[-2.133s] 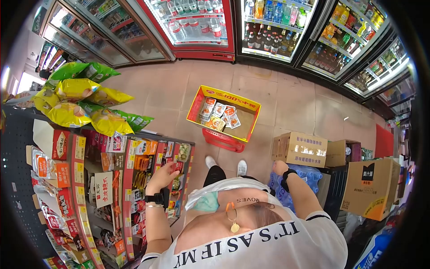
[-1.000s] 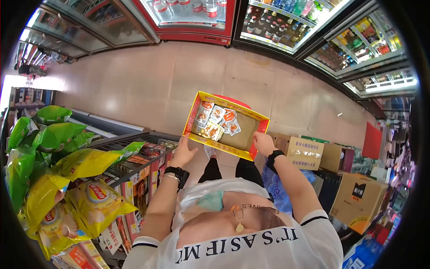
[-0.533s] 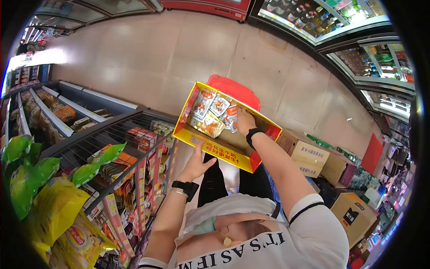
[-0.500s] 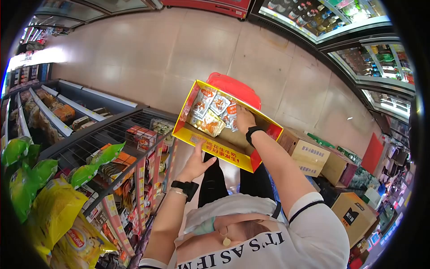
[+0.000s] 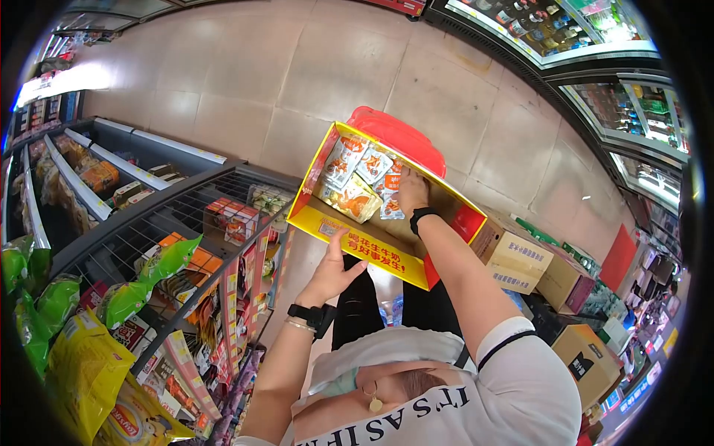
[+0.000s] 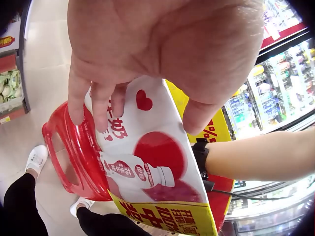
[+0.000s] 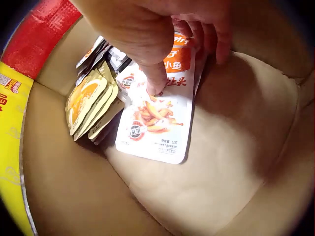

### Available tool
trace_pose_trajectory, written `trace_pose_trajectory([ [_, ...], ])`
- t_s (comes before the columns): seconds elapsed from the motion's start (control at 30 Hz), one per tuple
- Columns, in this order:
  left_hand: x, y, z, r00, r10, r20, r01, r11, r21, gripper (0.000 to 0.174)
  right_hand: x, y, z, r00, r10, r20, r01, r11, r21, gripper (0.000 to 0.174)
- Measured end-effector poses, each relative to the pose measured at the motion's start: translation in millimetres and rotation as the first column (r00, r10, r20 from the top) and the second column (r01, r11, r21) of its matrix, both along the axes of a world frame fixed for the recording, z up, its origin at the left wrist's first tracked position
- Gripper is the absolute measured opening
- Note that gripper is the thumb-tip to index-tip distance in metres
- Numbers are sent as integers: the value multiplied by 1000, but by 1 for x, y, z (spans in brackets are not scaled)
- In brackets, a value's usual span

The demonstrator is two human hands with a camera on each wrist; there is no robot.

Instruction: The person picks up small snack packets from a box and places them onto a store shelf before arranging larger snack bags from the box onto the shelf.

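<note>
A yellow and red cardboard box (image 5: pixel 387 256), open at the top, rests on a red plastic stand (image 6: pixel 78 152) with a cut-out side. Flat white and orange snack packets (image 5: pixel 343 165) and several yellowish ones (image 7: pixel 88 101) lie at one end of it. My right hand (image 5: pixel 413 195) reaches inside. Its thumb lies on the front of a white snack packet (image 7: pixel 152 123), pinching it against fingers partly hidden behind. My left hand (image 5: pixel 331 271) touches the outside of the box's near wall, fingers straight along the printed panel (image 6: pixel 160 147), thumb spread by the rim.
Left of me stands a snack rack (image 5: pixel 223 297) with wire shelving, and yellow chip bags (image 5: pixel 93 364) hang over its front. Cardboard cartons (image 5: pixel 517 260) are stacked on the right. Glass-door drink fridges (image 5: pixel 550 33) line the far side beyond the tiled floor (image 5: pixel 335 67).
The right hand has moved from the box's right rim down into it, onto the packets. The left hand has come from the rack to the box's near wall. The view has turned.
</note>
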State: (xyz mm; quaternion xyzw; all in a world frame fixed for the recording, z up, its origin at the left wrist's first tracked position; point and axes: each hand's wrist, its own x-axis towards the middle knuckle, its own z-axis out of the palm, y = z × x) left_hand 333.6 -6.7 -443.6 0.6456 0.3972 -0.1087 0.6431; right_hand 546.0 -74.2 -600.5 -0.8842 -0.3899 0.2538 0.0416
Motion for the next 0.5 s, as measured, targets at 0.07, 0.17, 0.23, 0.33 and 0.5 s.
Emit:
trace_pose_trajectory([
  [0.07,1,1,0,1000,4,9,-4,1000,-5,72,-3,0,1,1000,-3,17,3,1000,15,70],
  [0.17,0,-1,-2,1000,6,14,-6,1000,-2,73,-6,-3,-3,1000,-13,13,12,1000,9,66],
  [0.23,0,-1,-2,1000,6,-2,-6,1000,-4,73,-6,-5,-2,1000,-18,-10,18,1000,-11,65],
  [0.33,0,-1,-3,1000,-15,26,14,999,29,73,-3,-8,-1,980,-90,-176,86,996,-28,56],
  [0.5,2,8,2,997,-26,-77,17,993,-114,72,1,-15,10,875,-173,-452,146,985,-95,37],
])
